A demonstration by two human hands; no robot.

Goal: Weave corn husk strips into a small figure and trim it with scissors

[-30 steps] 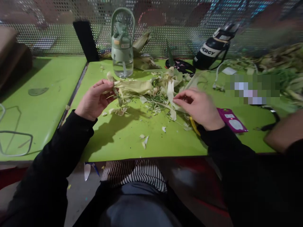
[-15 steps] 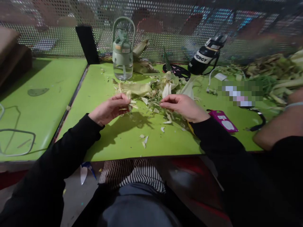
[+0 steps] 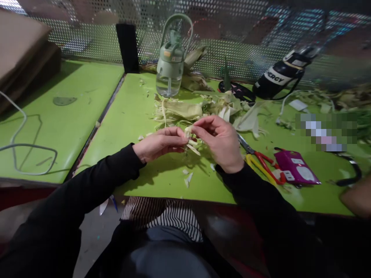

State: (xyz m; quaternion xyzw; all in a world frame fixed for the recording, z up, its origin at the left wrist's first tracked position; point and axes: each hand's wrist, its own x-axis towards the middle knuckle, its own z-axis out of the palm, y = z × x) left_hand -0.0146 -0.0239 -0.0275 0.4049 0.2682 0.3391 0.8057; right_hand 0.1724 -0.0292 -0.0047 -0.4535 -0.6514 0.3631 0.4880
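Between my two hands is a small bunch of pale corn husk strips (image 3: 191, 147), with thin ends hanging below. My left hand (image 3: 164, 143) pinches the bunch between thumb and fingers. At its upper end, the thumb and forefinger of my right hand (image 3: 222, 141) close on a pale piece of husk, touching the bunch. Just behind my hands lies a heap of torn corn husks (image 3: 185, 109), and a broad loose husk (image 3: 251, 120) rests to its right. Small husk scraps (image 3: 188, 179) are scattered on the green table (image 3: 162, 183) in front.
A green water bottle (image 3: 170, 69) stands behind the husks; a black bottle (image 3: 276, 79) leans at the back right. Pliers (image 3: 262, 160) with red and yellow handles lie beside a purple case (image 3: 298, 168). Cardboard (image 3: 23, 50) is stacked left. Another person's arm (image 3: 358, 197) rests at right.
My right hand has come over to my left hand and closed on the bunch's upper end. The view has shifted left, and the pliers now show.
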